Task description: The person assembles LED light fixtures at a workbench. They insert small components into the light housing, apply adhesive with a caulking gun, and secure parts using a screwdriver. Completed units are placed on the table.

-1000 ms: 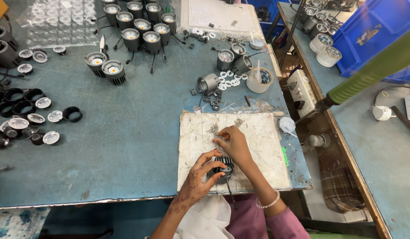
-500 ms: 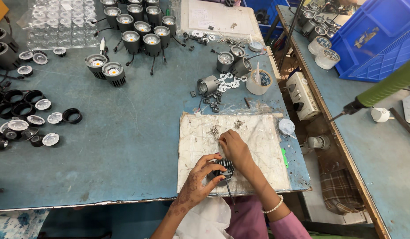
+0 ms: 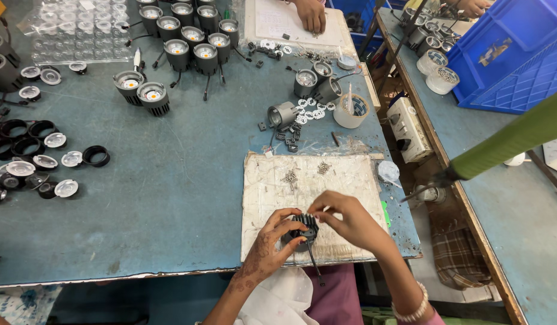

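1. Head view, looking down at a blue desk (image 3: 170,198) w/ a worn white work mat (image 3: 344,180) near its front edge.
2. Left hand (image 3: 269,250), patterned w/ henna, has its grip clamped round a small black finned lamp housing (image 3: 304,227), holding it just above the mat's front part; prob. to keep it steady.
3. Right hand (image 3: 350,219) sits on the housing's right side, fingertips pinched together at its top rim, as if on a tiny part; too small to tell what, if anything, is between them.
4. A thin black wire (image 3: 314,265) hangs from the housing over the desk edge.
5. Two little piles of screws (image 3: 290,177) lie at the mat's far end, within easy reach, apart from the hands.
6. Beyond the mat: white rings (image 3: 311,110), a tape roll (image 3: 351,111) and grey lamp bodies (image 3: 283,114).
7. Far back, rows of finished spotlights (image 3: 188,33) stand lens-up, sorted together.
8. Left side: black rings and clear lenses (image 3: 47,162) laid in groups.
9. Another person's hand (image 3: 310,13) rests on a paper sheet at the top edge; a green sleeve (image 3: 519,138) crosses at right.
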